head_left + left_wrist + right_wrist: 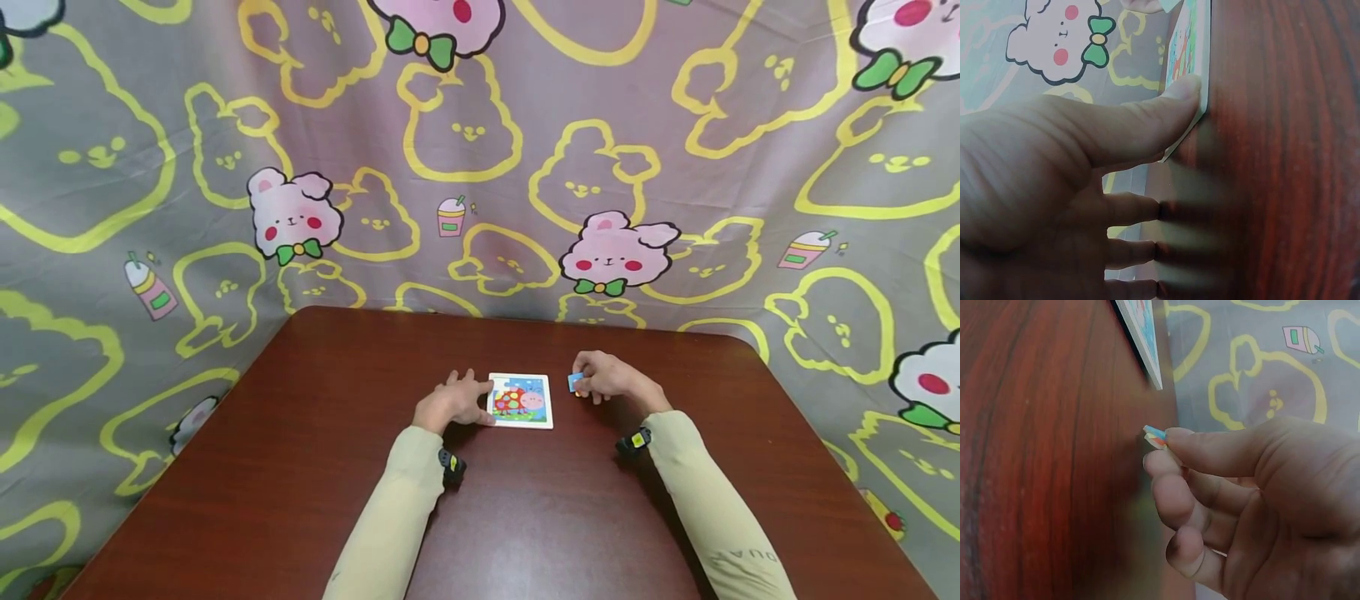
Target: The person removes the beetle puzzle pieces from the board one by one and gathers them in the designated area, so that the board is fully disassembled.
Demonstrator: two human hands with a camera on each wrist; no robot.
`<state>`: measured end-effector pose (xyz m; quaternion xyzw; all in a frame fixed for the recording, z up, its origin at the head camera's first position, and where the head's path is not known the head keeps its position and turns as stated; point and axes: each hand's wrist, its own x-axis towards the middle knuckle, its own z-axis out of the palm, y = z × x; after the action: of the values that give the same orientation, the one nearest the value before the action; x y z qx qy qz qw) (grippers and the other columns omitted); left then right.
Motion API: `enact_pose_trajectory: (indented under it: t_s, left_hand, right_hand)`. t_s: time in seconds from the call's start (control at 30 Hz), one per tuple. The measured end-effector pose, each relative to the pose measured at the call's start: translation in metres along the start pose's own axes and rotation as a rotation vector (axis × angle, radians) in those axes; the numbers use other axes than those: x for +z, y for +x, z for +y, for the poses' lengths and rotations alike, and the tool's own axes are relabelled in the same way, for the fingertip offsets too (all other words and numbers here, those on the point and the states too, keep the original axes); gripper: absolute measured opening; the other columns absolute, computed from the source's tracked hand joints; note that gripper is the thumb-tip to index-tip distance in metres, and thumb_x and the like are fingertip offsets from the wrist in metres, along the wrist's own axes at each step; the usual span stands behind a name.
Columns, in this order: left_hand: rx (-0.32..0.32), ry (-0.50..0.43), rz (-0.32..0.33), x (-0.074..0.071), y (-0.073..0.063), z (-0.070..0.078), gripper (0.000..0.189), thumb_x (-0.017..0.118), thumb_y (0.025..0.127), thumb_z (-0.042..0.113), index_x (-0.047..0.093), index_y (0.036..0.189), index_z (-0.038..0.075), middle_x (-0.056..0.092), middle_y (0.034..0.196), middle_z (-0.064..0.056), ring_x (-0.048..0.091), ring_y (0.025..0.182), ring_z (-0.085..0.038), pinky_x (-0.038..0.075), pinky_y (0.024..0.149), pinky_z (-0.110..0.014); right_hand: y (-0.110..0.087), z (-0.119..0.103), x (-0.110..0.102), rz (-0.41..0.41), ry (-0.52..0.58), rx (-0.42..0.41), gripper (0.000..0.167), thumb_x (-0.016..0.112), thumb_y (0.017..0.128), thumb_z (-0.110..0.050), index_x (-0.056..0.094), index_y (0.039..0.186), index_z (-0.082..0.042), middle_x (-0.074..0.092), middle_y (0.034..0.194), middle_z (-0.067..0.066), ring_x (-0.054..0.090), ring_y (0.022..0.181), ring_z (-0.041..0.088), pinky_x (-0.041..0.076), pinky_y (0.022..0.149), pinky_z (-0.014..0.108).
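Note:
A square jigsaw puzzle (521, 404) with a white frame and a spotted ladybug picture lies on the table. Toward the picture's upper left a white patch shows. My left hand (452, 402) rests at the puzzle's left side with its fingers spread. In the left wrist view, the thumb (1184, 89) lies on the frame's near corner, while the other fingers reach straight down to the table. Right of the puzzle, my right hand (609, 375) pinches a small blue puzzle piece (575, 382) between thumb and fingers. The right wrist view shows that piece (1155, 435) tilted, with blue, yellow and orange on it.
The dark red-brown wooden table (540, 517) extends around the puzzle on every side. A grey cloth (480, 200) printed with yellow outlines and pink rabbits hangs behind and beside it. Black straps with small devices (452, 467) sit on both wrists.

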<state>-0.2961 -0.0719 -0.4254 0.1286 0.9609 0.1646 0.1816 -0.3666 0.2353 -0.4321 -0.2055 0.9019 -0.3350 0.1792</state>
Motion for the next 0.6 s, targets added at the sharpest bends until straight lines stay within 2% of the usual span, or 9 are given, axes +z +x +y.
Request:
enact_pose_trajectory:
  t_s: [0.23, 0.6]
  left_hand:
    - [0.001, 0.002, -0.008, 0.0007, 0.0014, 0.0003, 0.072, 0.072, 0.097, 0.038, 0.040, 0.159, 0.024, 0.018, 0.167, -0.019, 0.010, 0.153, -0.043, 0.020, 0.119, -0.059]
    - [0.007, -0.002, -0.014, 0.0005, 0.0016, -0.0017, 0.072, 0.071, 0.097, 0.038, 0.039, 0.160, 0.024, 0.016, 0.168, -0.019, 0.008, 0.153, -0.043, 0.018, 0.120, -0.059]
  right_hand:
    - [-0.0037, 0.0016, -0.0024, 0.001, -0.026, 0.030, 0.011, 0.063, 0.101, -0.006, 0.054, 0.103, -0.001, 0.063, 0.073, 0.008, 0.054, 0.054, 0.020, 0.046, 0.050, 0.030]
    - [-0.0009, -0.0016, 0.0010, 0.058, -0.074, 0.109, 0.020, 0.070, 0.096, -0.006, 0.054, 0.105, 0.001, 0.061, 0.072, 0.007, 0.048, 0.055, 0.015, 0.040, 0.051, 0.026]
